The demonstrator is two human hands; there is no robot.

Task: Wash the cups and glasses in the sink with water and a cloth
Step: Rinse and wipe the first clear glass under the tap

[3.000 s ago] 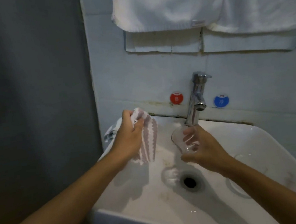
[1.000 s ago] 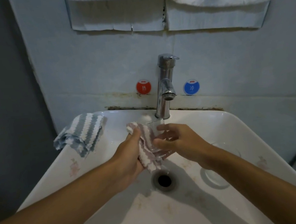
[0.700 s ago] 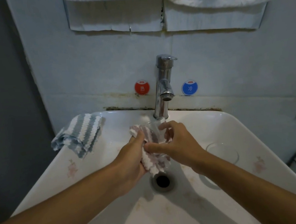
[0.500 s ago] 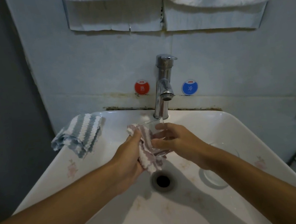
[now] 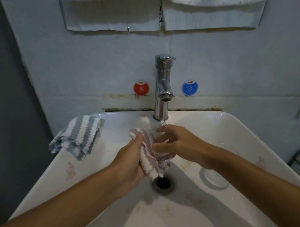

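L hand (image 5: 130, 163) grips pink cloth (image 5: 150, 156) against glass (image 5: 159, 142), R hand (image 5: 178, 143) holds glass; above drain (image 5: 163, 183), sink (image 5: 239, 128) rims well apart.

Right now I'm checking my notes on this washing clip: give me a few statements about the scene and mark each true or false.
1. The left hand grips a pink-striped cloth against the glass. True.
2. The right hand rests on the tap. False: it holds the glass below the spout.
3. A blue-striped cloth lies on the sink's left rim. True.
4. The red sticker is right of the tap. False: it is left; the blue sticker is right.
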